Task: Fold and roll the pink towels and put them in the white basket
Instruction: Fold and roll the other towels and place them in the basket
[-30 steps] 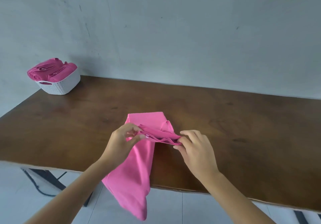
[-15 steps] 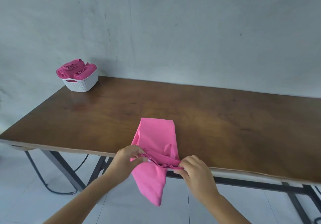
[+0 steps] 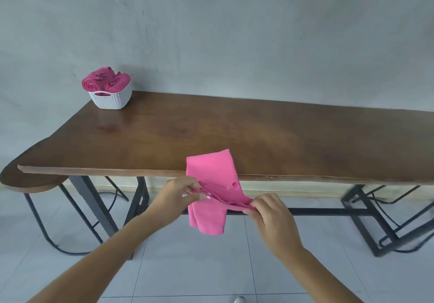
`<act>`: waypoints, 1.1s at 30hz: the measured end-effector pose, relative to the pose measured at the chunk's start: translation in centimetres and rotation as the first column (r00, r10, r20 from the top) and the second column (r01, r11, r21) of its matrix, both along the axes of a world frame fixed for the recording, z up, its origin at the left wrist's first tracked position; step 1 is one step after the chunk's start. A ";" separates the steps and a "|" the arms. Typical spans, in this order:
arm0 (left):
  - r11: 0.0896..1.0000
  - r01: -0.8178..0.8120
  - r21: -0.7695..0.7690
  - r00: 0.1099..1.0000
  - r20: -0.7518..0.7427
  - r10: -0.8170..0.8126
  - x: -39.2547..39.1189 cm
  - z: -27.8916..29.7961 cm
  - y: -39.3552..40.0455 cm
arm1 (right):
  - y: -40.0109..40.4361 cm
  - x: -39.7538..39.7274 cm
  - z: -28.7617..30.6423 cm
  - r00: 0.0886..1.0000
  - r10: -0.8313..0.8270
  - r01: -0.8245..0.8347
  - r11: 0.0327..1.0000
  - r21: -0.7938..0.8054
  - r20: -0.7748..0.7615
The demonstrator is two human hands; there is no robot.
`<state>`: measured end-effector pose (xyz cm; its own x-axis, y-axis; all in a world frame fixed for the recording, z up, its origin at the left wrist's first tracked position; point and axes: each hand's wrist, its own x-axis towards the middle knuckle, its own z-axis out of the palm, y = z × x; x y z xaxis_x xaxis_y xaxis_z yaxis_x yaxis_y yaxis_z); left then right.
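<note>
A folded pink towel (image 3: 212,173) lies half on the front edge of the brown wooden table (image 3: 258,138) and half hangs off in front of it. My left hand (image 3: 179,193) pinches the towel's folded edge on its left side. My right hand (image 3: 270,213) pinches the same edge on the right, and the edge runs taut between both hands, in front of and below the table edge. The white basket (image 3: 112,97) stands at the table's far left corner with rolled pink towels (image 3: 104,81) piled in it.
A grey wall rises right behind the table. A round wooden stool (image 3: 30,180) stands at the table's left end. Black metal table legs (image 3: 94,206) and frames (image 3: 385,222) stand below on the pale tiled floor.
Both hands have pulled the towel toward me, so most of it has slid off the front table edge. The camera has drawn back and risen, showing the floor and the legs.
</note>
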<state>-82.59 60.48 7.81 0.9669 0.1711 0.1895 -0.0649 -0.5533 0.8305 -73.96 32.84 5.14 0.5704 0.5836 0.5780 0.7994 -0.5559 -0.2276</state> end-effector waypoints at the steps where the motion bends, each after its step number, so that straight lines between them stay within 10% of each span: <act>1: 1.000 0.002 -0.004 1.000 0.018 -0.002 -0.5 0.6 -0.1 | -0.1 -0.7 0.6 1.000 -0.006 0.006 1.000 0.013 -0.007; 14: 0.982 -0.161 -0.103 0.969 0.174 0.177 -3.6 8.4 -1.0 | 2.0 -1.5 12.5 0.995 -0.025 0.024 1.000 -0.012 -0.094; 33: 0.995 -0.095 -0.044 0.964 0.243 0.103 -6.6 8.2 -3.1 | -0.8 -3.4 12.7 0.984 -0.035 0.007 0.988 -0.157 -0.173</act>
<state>-89.22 57.38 16.01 0.8696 0.2730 0.4114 -0.2150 -0.5407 0.8133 -77.40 32.00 17.86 0.6676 0.6450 0.3720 0.7428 -0.6115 -0.2728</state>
